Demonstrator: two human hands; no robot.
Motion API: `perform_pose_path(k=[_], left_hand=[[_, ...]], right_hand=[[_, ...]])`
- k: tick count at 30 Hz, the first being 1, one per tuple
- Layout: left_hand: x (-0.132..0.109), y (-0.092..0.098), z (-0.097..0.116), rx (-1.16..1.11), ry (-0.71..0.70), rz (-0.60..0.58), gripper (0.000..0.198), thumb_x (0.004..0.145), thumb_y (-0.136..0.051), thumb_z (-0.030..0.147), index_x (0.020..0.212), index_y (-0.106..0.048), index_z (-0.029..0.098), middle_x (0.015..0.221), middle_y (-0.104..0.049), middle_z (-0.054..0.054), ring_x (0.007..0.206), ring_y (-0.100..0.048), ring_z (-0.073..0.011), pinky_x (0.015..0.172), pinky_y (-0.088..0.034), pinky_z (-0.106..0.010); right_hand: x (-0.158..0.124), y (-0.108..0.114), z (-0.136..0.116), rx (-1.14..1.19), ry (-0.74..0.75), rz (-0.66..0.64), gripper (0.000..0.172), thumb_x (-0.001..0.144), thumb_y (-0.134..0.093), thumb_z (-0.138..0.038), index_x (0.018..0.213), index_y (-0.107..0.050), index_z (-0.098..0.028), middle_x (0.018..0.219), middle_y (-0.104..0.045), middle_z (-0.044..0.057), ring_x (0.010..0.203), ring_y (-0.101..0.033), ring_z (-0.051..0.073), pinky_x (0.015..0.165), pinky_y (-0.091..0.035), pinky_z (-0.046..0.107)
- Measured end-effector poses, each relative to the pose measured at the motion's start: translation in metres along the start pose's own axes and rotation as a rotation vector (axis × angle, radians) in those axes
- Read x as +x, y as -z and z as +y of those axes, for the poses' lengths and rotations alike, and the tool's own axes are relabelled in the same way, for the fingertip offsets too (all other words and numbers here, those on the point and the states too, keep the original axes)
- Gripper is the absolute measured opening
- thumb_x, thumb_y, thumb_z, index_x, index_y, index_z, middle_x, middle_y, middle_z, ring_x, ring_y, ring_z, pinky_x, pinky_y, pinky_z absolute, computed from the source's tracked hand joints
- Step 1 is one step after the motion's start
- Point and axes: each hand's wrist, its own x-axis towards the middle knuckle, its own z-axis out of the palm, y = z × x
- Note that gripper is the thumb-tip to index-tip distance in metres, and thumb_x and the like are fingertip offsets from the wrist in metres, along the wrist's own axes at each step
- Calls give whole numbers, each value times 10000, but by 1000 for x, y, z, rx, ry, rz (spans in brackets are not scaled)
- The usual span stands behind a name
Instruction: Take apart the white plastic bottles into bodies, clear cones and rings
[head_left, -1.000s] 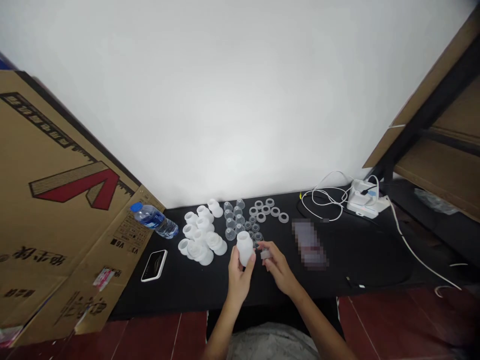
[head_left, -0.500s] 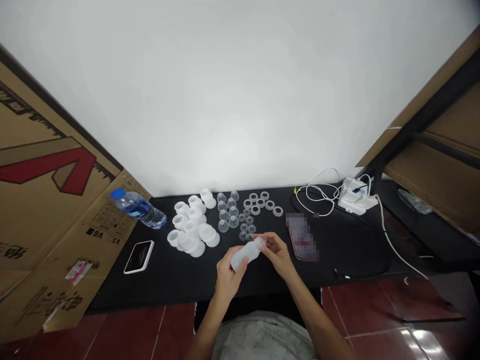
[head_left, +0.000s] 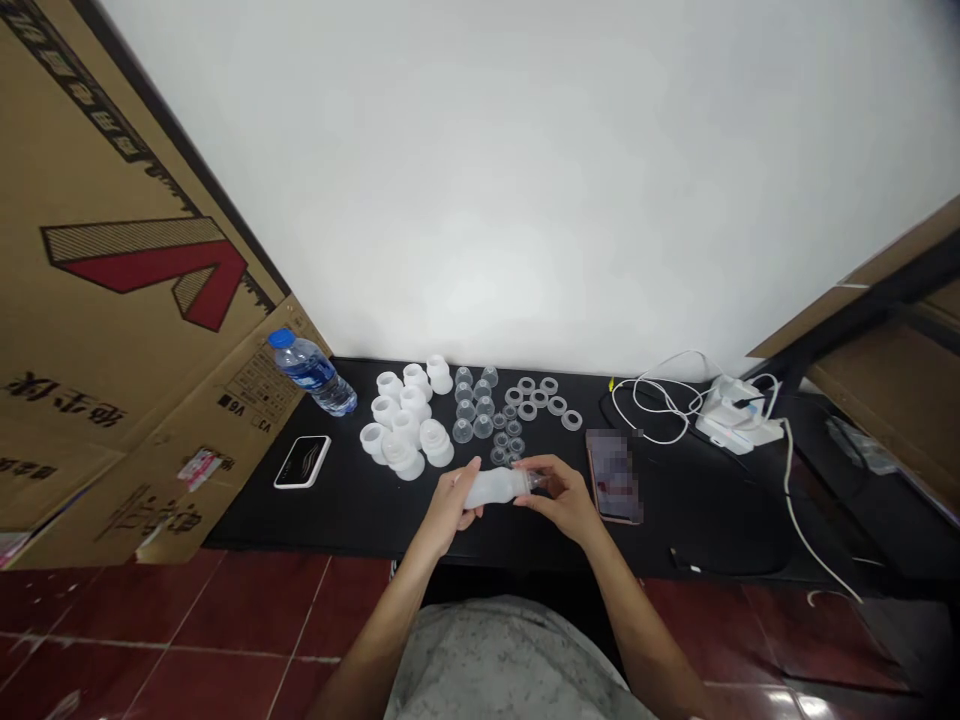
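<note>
A white, translucent baby bottle lies nearly level between my hands, just above the table's front part. My left hand is wrapped round its base end. At its other end, my right hand has its fingers closed round the collar and a clear tip; the fingers partly hide this end. Beyond my hands stand several white bottle parts, a group of clear domed caps, translucent flat rings and small clear round pieces.
On the black table are a water bottle and a white device at left. A phone lies right of my hands. White cables and a charger block sit further right. Cardboard borders the left side.
The bottle has turned from slanted to nearly level, with both hands still on it. The camera view has shifted, so the table's contents appear further right.
</note>
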Motion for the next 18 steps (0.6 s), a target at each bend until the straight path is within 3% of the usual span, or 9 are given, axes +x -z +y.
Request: perform_pose_path(k=[2,4,6,8,10,12,14,16,18], left_hand=[[3,-4,-2,186,-264,58,547,943,-689,712,883,-711,169,673,-683,-20,481,-500,-100,461,-357,-209],[4,-8,-5,354,-499,99,405,926,-779,577,1051,-761,192,911,-776,-56,677,-646,-149,618,-495,-241],[4,-11,-10,416,-600,124,357,935,-787,507,1127,-766,206,1020,-787,-68,792,-697,-182,705,-540,-266],[4,-11,-17,376,-587,170,341,970,-751,503,1127,-754,200,989,-777,-63,779,-704,-186,699,-551,-269],[5,-10,-24,293,-531,200,366,989,-727,529,1134,-736,193,959,-764,-54,722,-693,-174,664,-555,-264],[5,-9,-30,228,-485,176,391,1002,-711,550,1151,-719,189,958,-755,-50,686,-687,-165,632,-563,-263],[4,-9,-35,238,-513,142,373,1000,-729,526,1167,-711,192,1012,-756,-65,770,-730,-190,678,-599,-283],[3,-9,-39,337,-629,116,328,976,-783,451,1184,-717,205,1121,-756,-92,975,-766,-240,840,-635,-343],[1,-9,-41,449,-751,98,304,966,-807,363,1222,-719,223,1225,-745,-113,1148,-747,-272,1004,-612,-411]], right_hand=[[6,-2,8,-7,-129,68,488,798,-923,-652,974,-803,-212,919,-834,83,775,-812,245,662,-663,313],[10,-4,17,-15,-304,156,634,910,-711,-799,757,-740,-184,608,-721,54,450,-677,192,398,-523,262],[11,-4,23,28,-425,236,774,968,-511,-877,687,-700,-181,472,-606,30,320,-559,166,294,-400,246],[8,1,22,160,-408,260,741,970,-530,-859,887,-776,-165,616,-702,54,415,-637,178,340,-474,250],[3,6,18,304,-299,178,590,916,-753,-724,1208,-775,-211,958,-804,88,676,-757,206,511,-617,289],[-2,6,15,375,-198,68,599,833,-925,-528,1338,-739,-264,1170,-787,89,869,-765,217,651,-657,311],[-5,1,17,389,-169,69,516,818,-956,-453,1255,-773,-249,1072,-781,61,805,-723,184,639,-622,285],[-6,-9,23,364,-194,194,356,866,-912,-501,1033,-792,-210,802,-720,7,612,-623,131,534,-536,242],[-7,-18,30,325,-231,338,392,882,-884,-559,837,-738,-197,612,-600,-41,490,-511,102,457,-445,222]])
